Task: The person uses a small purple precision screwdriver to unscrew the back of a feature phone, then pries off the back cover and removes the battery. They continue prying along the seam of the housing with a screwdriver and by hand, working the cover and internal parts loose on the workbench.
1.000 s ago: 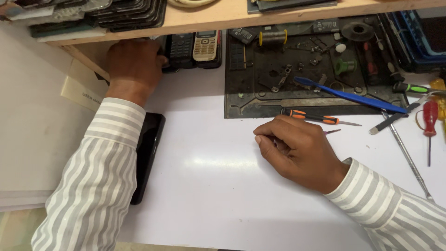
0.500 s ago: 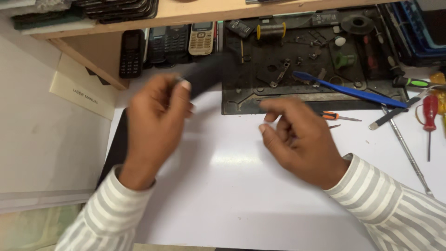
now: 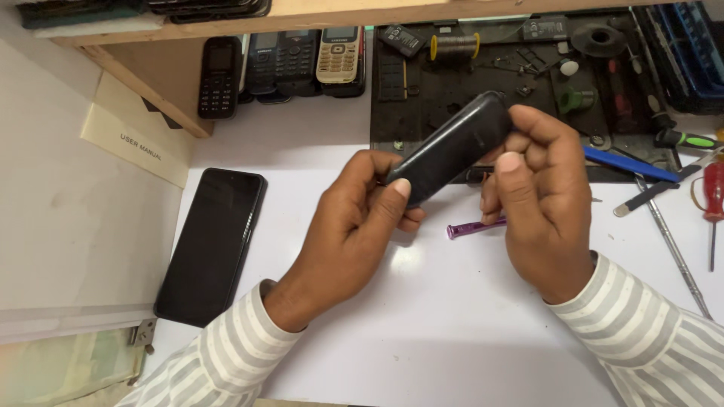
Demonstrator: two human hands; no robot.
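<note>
**Both hands hold a small dark phone, back up, over the white bench**

At the far left a pale booklet (image 3: 134,141) leans against the side of a wooden shelf (image 3: 158,81). Under that shelf, at the far edge, a row of keypad handsets (image 3: 286,64) stands propped up. Nearer, on the left of the white work surface (image 3: 422,332), a black smartphone (image 3: 212,244) lies flat with its screen dark, well apart from the hands.

The left hand (image 3: 348,223) is closed around the near end of a black keypad phone (image 3: 449,147), thumb pressed on its back. The phone is held tilted in the air above the middle of the bench, back side towards the camera. The right hand (image 3: 540,197) grips its far end, fingers curled over the top and thumb raised beside it; a purple tool (image 3: 475,227) pokes out from under this hand, and whether it is held or lying on the bench cannot be told.

As far as can be judged, the work is at its start: the phone's back cover looks still in place, with no seam opened and no parts out.

Further right, a dark repair mat (image 3: 467,98) carries small parts, and a blue tool (image 3: 630,164), metal spudgers (image 3: 671,245) and a red screwdriver (image 3: 713,200) lie untouched.
</note>
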